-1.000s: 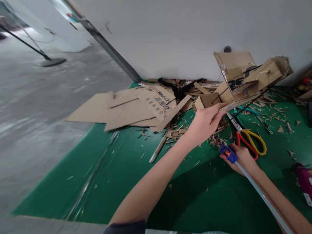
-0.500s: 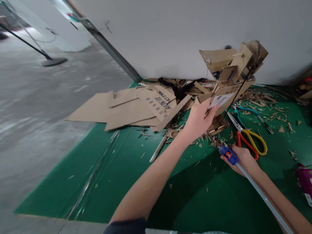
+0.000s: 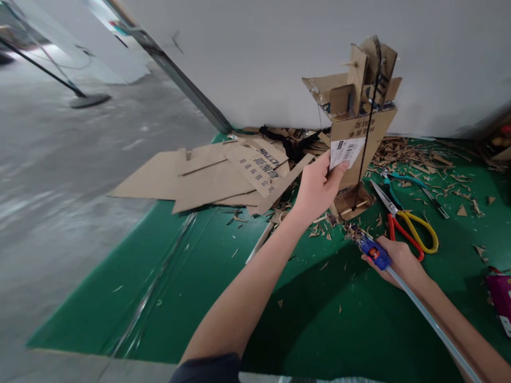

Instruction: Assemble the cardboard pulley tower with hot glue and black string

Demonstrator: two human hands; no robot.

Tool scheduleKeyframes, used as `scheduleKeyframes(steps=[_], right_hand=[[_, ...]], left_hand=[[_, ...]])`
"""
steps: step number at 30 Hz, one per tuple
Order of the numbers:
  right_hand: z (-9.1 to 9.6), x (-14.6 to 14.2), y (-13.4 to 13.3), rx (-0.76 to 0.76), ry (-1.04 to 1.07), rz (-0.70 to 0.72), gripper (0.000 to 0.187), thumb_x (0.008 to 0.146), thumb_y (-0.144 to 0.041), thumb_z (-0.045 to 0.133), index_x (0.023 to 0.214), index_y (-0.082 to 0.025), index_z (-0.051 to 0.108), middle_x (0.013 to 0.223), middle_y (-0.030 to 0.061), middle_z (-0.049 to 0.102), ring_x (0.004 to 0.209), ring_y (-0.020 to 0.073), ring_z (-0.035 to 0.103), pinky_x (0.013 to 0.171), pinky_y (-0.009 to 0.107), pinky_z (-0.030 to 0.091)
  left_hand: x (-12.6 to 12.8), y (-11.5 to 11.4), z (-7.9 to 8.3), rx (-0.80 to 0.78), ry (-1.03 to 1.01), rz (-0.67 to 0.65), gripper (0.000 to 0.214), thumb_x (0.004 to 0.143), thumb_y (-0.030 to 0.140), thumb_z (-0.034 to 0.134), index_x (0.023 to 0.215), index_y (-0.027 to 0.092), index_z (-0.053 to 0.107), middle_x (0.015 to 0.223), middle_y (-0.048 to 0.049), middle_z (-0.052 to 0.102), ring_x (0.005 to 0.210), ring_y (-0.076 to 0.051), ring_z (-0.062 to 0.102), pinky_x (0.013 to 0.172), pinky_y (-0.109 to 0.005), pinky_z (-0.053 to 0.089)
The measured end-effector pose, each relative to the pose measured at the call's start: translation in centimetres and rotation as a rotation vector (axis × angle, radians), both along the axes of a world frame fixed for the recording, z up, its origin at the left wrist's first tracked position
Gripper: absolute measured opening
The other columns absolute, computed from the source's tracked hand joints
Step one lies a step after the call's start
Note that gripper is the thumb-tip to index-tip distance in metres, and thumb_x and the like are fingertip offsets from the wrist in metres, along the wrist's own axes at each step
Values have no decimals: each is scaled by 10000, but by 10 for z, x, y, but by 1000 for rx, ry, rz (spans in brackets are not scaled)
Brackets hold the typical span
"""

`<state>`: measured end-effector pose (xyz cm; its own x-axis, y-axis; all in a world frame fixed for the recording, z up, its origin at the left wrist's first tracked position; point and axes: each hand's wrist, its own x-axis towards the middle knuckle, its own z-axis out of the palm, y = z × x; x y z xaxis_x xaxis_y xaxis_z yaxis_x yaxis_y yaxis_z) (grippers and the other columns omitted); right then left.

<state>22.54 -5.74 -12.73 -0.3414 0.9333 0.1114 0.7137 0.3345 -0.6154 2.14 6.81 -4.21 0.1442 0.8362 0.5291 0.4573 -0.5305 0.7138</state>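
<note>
My left hand (image 3: 319, 186) grips the side of a tall cardboard model (image 3: 379, 127), fingers closed on its narrow body beside a white barcode label (image 3: 346, 152). Slotted cardboard pieces and a small wooden stick top the model, and a black cord runs down its front to the base. Lower right, my right hand (image 3: 401, 260) is wrapped round a blue glue gun (image 3: 375, 252) with a long clear glue stick (image 3: 429, 319) out of its back. The gun's nozzle, covered in cardboard bits, points at the model's base; whether it touches cannot be told.
Scissors with red and yellow handles (image 3: 417, 231) and teal-handled pliers (image 3: 407, 180) lie right of the model. Flat cardboard sheets (image 3: 215, 178) are stacked to the left. Scraps (image 3: 415, 154) litter the green mat (image 3: 191, 298). A white wall (image 3: 255, 64) stands close behind.
My left hand has swung the cardboard model from a rightward lean to more upright, its top moving left and up. The right hand and glue gun have hardly moved.
</note>
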Motion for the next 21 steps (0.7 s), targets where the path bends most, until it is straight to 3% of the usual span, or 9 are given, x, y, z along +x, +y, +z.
scheduleKeyframes(steps=[12,21], right_hand=[[-6,3,0,9,-38,6,245,878,-405,595,821,-247,417,687,2,604,566,175,631,492,212,358],[-12,5,0,41,-60,23,266,885,-429,587,810,-246,409,690,12,609,569,182,632,478,216,344]], left_hand=[[-2,6,-6,65,-20,3,300,974,334,477,1184,175,620,1133,-83,718,1063,-235,678,879,-359,572],[-5,8,-4,137,-21,-29,403,992,457,424,1271,209,574,1208,-97,685,1131,-242,650,948,-403,551]])
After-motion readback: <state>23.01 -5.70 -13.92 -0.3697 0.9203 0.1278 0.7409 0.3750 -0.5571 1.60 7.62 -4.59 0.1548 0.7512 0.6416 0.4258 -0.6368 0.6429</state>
